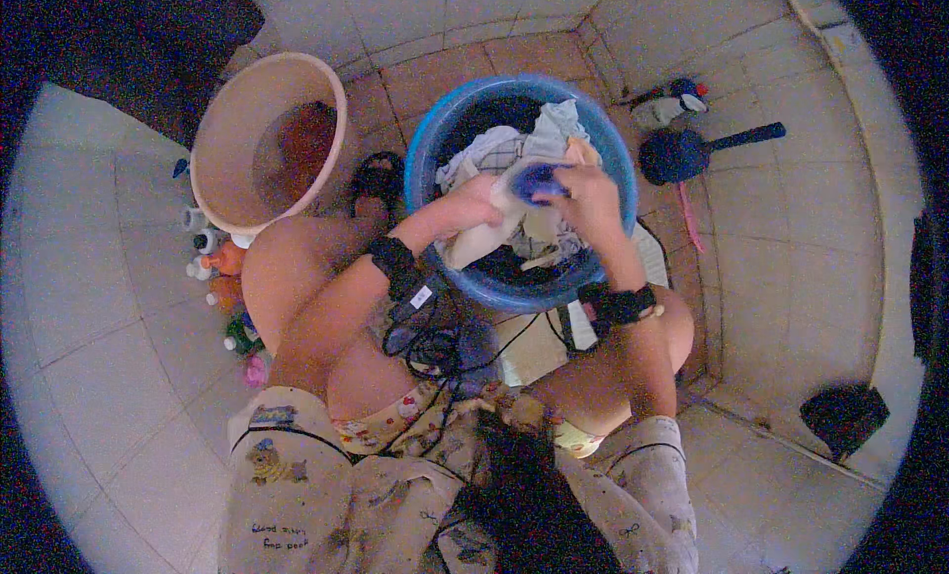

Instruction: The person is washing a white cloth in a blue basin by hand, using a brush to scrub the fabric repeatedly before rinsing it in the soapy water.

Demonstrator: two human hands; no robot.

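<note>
A blue plastic basin (pixel 422 121) full of laundry stands on the tiled floor in front of me. Over it, my left hand (pixel 478 203) is closed on a whitish garment (pixel 474 240). My right hand (pixel 586 199) grips a blue-purple scrubbing brush (pixel 540 183), held against the cloth; the hand is slightly blurred. Light and checked clothes (pixel 508 150) lie bunched beneath both hands, with dark cloth (pixel 511 114) at the basin's far side. Black bands with cables sit on both wrists.
A large pink tub (pixel 337 121) with a reddish-brown item inside stands at the left, bottles (pixel 226 259) below it. A dark dipper (pixel 675 156) and a pink stick-like item (pixel 691 218) are at the right. Coiled black cables (pixel 434 344) lie between my legs. A dark sandal (pixel 378 175) shows between the tubs.
</note>
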